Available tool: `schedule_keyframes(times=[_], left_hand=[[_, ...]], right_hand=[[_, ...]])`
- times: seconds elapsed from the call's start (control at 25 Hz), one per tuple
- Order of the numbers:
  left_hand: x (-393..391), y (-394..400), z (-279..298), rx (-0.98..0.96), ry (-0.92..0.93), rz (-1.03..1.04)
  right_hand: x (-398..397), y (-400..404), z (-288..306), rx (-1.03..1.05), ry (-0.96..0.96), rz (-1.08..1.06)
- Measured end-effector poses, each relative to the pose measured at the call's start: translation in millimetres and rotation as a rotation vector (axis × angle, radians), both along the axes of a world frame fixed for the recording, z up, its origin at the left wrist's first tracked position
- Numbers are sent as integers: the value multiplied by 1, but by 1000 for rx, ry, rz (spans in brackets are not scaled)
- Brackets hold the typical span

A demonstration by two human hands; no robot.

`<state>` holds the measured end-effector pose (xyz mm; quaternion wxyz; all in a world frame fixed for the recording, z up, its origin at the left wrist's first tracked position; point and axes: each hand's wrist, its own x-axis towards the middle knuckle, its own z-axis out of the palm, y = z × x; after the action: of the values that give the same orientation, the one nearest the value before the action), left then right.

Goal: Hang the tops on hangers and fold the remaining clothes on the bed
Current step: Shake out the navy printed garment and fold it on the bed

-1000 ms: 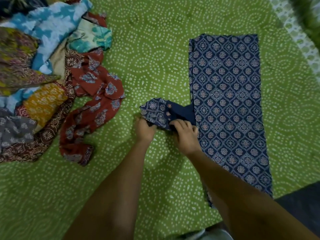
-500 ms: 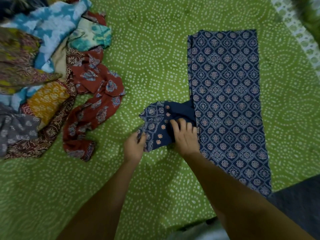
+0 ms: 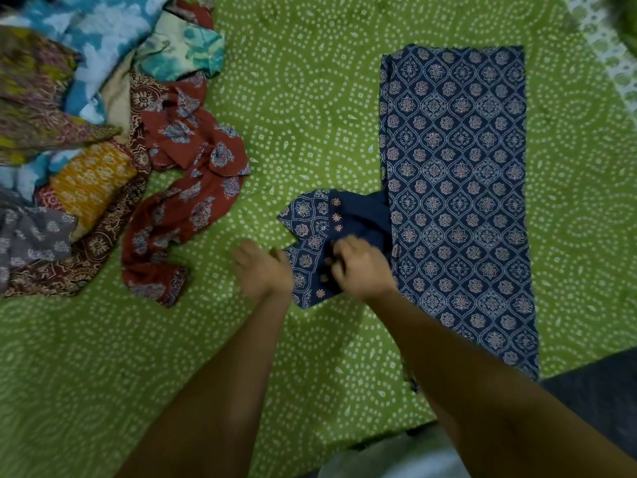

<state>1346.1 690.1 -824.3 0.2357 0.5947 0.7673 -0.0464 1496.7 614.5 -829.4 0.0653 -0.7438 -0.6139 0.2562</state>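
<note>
Both hands (image 3: 310, 267) on navy printed garment's sleeve (image 3: 320, 236), green bedspread (image 3: 310, 115)

green dotted bed (image 3: 310, 115) carries a folded navy garment (image 3: 458, 174) and heaped clothes (image 3: 86, 150).

this is a bedroom in a home, seen from above a bed. a green bedsheet (image 3: 310, 108) printed with white dotted rings covers nearly the whole view, and its soft creases show a mattress beneath. a heap of unsorted clothes (image 3: 79, 132) lies on the far left of it (floral, batik-like and tie-dye prints in blue, rust, mustard and grey), the kind of household laundry sorted on a bed. a navy printed garment (image 3: 455, 188) is laid flat as a long folded strip on the right side. at the lower right corner the sheet ends and a dark floor (image 3: 599, 401) shows beside the bed.
</note>
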Motion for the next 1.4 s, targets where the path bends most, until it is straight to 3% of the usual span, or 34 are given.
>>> schedule_keyframes(times=[0.12,0.24,0.36,0.44,0.56,0.68,0.8,0.88,0.92,1.0,1.08,1.12,1.28,1.4], left_hand=[[28,27,-3,-20,-75,-218],[55,65,-9,-231,-82,-109],[69,88,-4,-266,-171,-105],[69,94,2,-281,-198,-283],[63,94,7,-242,-36,-602],[60,94,21,21,-158,-672],[50,83,40,543,-148,-983],[34,66,39,646,-105,-1151],[23,56,34,563,-63,-1248],[1,38,26,215,30,-1414],[-13,24,15,-56,87,-1335],[-17,20,11,-98,53,-1223],[-13,7,2,90,-184,-963],[8,7,14,207,-455,-553]], right_hand=[[22,36,4,42,85,-454],[28,44,6,29,96,-441],[25,24,2,128,-35,-341],[27,17,-3,124,-83,-474],[32,21,-2,66,-70,-656],[32,25,2,84,-69,-614],[27,15,5,134,-41,-579],[25,1,2,96,-44,-543],[24,-7,1,56,-59,-510],[23,-19,-2,-25,-101,-436],[23,-22,-4,-78,-137,-367],[23,-19,-5,-83,-148,-339],[25,-1,-6,-48,-163,-319],[22,4,-4,23,-101,-408]])
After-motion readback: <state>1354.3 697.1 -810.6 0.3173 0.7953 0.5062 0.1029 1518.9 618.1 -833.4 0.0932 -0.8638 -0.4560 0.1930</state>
